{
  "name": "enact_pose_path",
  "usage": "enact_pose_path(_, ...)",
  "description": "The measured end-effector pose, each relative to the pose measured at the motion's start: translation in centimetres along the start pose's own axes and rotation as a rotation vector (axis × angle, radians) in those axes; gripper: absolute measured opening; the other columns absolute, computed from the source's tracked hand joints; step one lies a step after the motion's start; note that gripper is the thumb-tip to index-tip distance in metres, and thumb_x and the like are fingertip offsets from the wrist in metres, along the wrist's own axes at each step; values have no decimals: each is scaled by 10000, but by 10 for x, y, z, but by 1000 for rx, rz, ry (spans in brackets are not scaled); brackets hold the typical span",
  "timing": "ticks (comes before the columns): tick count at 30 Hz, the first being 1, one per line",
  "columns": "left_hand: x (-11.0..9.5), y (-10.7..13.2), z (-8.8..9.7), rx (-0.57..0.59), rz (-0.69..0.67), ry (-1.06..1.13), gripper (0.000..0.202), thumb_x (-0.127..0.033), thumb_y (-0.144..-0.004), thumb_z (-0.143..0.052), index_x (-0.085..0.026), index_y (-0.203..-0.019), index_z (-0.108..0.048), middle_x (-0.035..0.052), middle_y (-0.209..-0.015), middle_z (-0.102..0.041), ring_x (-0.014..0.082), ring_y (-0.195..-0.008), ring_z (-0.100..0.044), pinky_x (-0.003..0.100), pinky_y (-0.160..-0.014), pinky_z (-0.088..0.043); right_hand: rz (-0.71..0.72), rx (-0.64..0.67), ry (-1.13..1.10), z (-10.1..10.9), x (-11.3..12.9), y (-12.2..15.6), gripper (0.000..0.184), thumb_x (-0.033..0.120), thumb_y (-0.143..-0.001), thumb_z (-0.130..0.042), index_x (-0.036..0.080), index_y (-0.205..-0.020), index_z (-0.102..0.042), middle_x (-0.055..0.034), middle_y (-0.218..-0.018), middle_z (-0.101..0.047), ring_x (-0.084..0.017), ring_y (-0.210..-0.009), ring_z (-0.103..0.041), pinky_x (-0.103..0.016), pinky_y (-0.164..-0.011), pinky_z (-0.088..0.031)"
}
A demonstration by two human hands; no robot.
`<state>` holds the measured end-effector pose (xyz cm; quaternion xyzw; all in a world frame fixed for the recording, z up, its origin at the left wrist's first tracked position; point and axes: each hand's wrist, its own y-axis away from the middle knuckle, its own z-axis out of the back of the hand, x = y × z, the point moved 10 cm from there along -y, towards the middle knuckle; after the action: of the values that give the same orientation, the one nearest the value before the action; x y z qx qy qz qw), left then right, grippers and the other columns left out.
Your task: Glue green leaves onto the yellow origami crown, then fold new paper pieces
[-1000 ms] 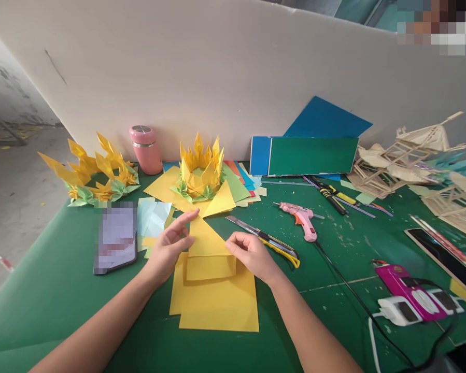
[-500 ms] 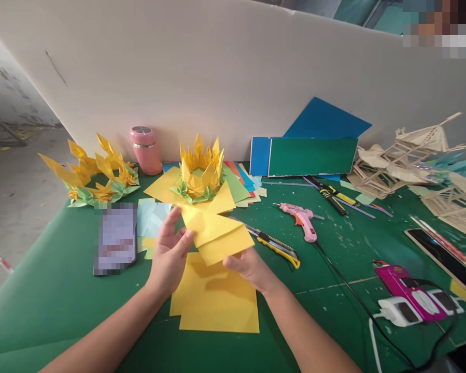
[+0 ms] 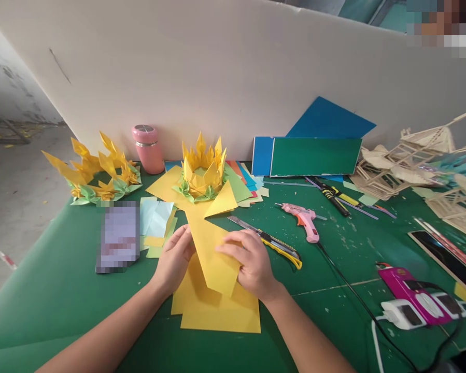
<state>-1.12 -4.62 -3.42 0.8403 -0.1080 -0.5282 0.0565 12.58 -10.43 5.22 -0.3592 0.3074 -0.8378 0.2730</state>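
Between my hands is a folded sheet of yellow paper (image 3: 209, 243), tilted above more yellow sheets (image 3: 221, 318) on the table. My left hand (image 3: 175, 259) grips its left edge, fingertips partly behind the paper. On the other side my right hand (image 3: 253, 261) holds it, fingers over the front and thumb hidden or low at the edge. Just beyond stands a yellow folded-paper crown (image 3: 202, 173) with green leaves at its base, resting on yellow paper. A utility knife (image 3: 275, 243) with its blade out lies right of my right hand.
A second paper crown (image 3: 96, 176), a pink flask (image 3: 149, 150) and a blurred phone-like object (image 3: 119, 233) are at left. Rightward lie a corded pink glue gun (image 3: 302, 220), pliers (image 3: 334, 199), a magenta power strip (image 3: 404, 292), a phone (image 3: 446, 261) and stick models (image 3: 388, 171).
The folded yellow paper has turned so its long side runs downward toward me. My right hand has moved up, its fingers now over the paper's front; my left hand has shifted slightly lower.
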Motion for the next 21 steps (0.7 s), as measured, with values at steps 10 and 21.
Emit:
enact_pose_path(10,-5,-9,13,-74,-79,-179,535,-329,-581,-822,-237,-974,-471,-59,-714,-635,130,-628,-627,230,-584,-492,314,282,122,-14,22,2,331,28,-839,-442,223,-938,-692,-36,-1005,-687,-182,-922,-522,-333,-803,-394)
enact_pose_path(21,-23,-2,-20,183,-545,-1049,109,-250,-790,-591,-249,-771,-698,46,-792,-704,235,-763,-602,374,-720,-486,162,654,81,-48,4,18,374,-10,-775,-477,235,-906,-727,-37,-908,-699,-195,-866,-554,-347,-763,-408)
